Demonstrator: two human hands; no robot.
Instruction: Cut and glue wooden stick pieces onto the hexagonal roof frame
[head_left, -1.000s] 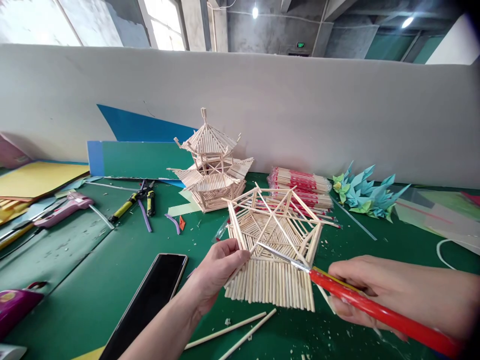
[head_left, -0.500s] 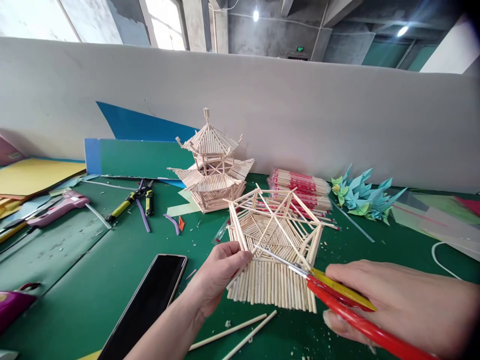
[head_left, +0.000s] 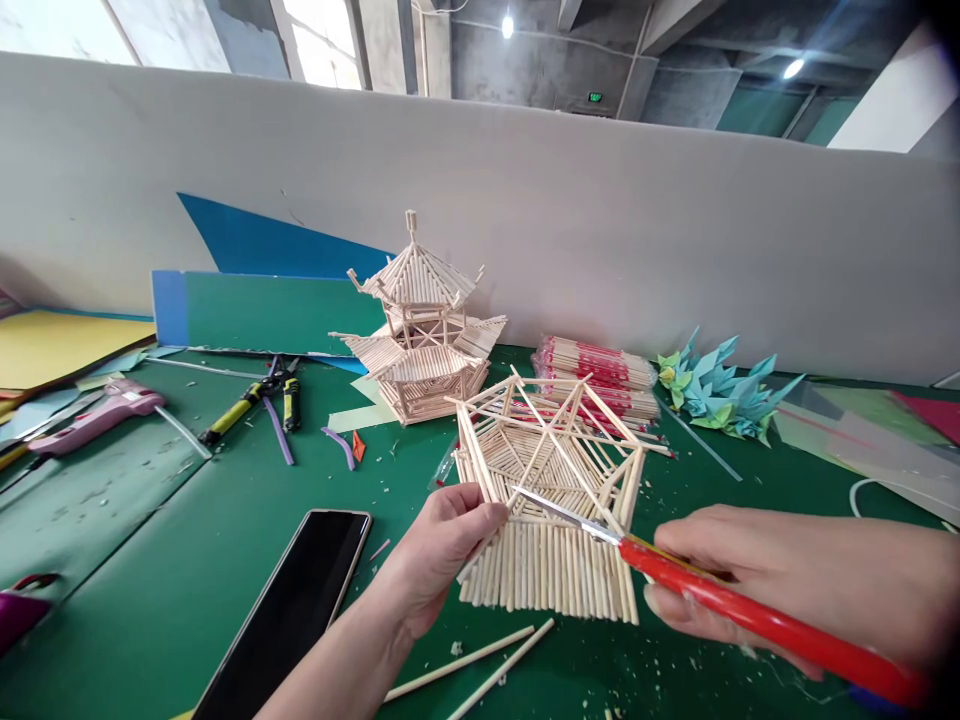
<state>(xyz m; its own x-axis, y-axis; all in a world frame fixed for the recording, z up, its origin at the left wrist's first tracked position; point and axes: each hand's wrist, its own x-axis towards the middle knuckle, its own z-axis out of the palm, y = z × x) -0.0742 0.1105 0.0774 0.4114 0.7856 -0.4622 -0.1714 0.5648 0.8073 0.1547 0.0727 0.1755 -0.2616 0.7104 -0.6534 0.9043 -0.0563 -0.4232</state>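
Since the earlier frame, right hand point(head_left: 787, 575) has squeezed the red-handled tool point(head_left: 675, 568) further closed | nearest: two loose sticks point(head_left: 469, 660) on green surface point(head_left: 247, 500) | centre: left hand point(head_left: 442, 530) pinching near-left corner of stick model point(head_left: 555, 565); right hand gripping tool, tip beside that corner | beyond: stick tower point(head_left: 424, 365), packed sticks point(head_left: 596, 370), paper flower point(head_left: 720, 390)

No text legible. Green lit sign point(head_left: 595, 97), far back: too small to read. Stick packs point(head_left: 596, 365): red markings unreadable.
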